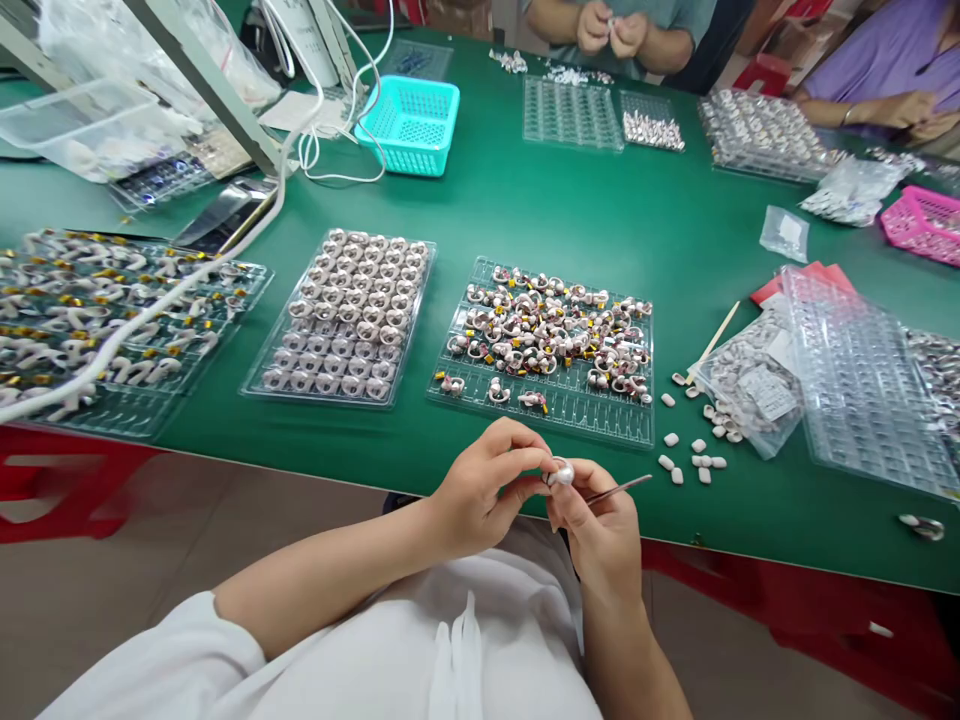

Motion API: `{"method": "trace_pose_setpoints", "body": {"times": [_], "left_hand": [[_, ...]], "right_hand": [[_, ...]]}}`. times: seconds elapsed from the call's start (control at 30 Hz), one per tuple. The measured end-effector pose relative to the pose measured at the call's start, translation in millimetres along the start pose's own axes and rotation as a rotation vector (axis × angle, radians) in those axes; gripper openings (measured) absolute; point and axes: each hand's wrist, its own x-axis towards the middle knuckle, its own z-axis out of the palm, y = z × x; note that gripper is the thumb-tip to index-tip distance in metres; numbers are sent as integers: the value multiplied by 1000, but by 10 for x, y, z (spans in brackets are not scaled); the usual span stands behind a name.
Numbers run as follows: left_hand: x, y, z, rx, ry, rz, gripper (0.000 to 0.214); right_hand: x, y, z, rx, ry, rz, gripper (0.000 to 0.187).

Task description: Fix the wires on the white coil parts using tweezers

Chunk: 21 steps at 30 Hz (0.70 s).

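Just in front of my body, off the table's near edge, I hold a small pearly earbud-like part (560,473). The fingertips of my left hand (499,485) pinch its left side. My right hand (600,515) is closed on its other side. A thin metal tool (619,489), its exact kind unclear, sticks out to the right from between my right fingers. Beyond my hands lies a clear tray (570,410) heaped with ring-shaped parts (551,325) that carry gold strips. Small white caps (671,439) are scattered to the right of that tray.
To the left stand a tray of pinkish rounded parts (352,300) and a tray of strip-bearing parts (112,310). A white cable (161,305) crosses there. A turquoise basket (412,125) stands farther back. Clear trays (862,380) and a plastic bag (750,380) lie right. Two people work opposite.
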Motion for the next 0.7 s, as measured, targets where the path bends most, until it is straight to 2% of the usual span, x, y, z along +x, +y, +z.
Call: {"method": "trace_pose_setpoints", "body": {"times": [0.27, 0.37, 0.43, 0.5, 0.63, 0.7], "left_hand": [[-3, -46, 22, 57, 41, 70, 25], [-9, -56, 30, 11, 24, 86, 27], [-17, -39, 32, -78, -11, 47, 28], [-24, 1, 29, -229, -46, -120, 25], [-1, 92, 18, -633, -57, -602, 23], [37, 112, 17, -812, -55, -739, 26]], "right_hand": [[13, -12, 43, -36, 51, -34, 20], [12, -25, 69, -118, 108, -88, 20], [12, -40, 74, -180, 127, -128, 17], [8, -56, 67, -235, 145, -175, 16], [-21, -72, 41, -353, 181, -266, 16], [-38, -64, 29, -413, 172, -311, 18]]}}
